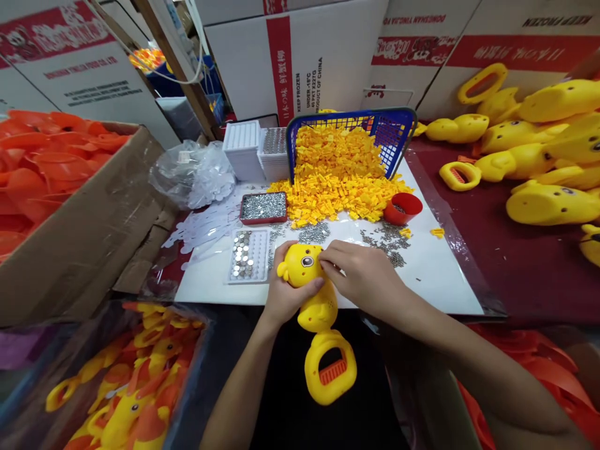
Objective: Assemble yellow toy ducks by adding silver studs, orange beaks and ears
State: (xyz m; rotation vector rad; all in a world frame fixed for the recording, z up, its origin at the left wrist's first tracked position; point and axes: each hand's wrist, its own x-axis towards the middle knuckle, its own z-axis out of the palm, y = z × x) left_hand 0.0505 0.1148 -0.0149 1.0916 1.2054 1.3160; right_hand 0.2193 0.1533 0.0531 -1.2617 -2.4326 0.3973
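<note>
A yellow plastic duck toy (319,312) with a ring handle and an orange ribbed grip hangs over the near table edge, its head upward. Round its head and neck my left hand (291,290) is closed, thumb across the front. My right hand (354,270) pinches at the right side of the head, beside the eye; whatever is between the fingertips is hidden. Just beyond the toy lie small silver screws (314,233) and darker metal pins (389,242). To the left sits a white tray (263,257) partly filled with round silver button cells.
Behind stands a tipped blue basket (407,125) spilling small yellow parts (344,194). A red tray of screws (264,220) and a red cup (403,208) flank the pile. Yellow toys (548,150) lie at right. Boxes of orange parts (60,162) and duck toys (126,381) stand left.
</note>
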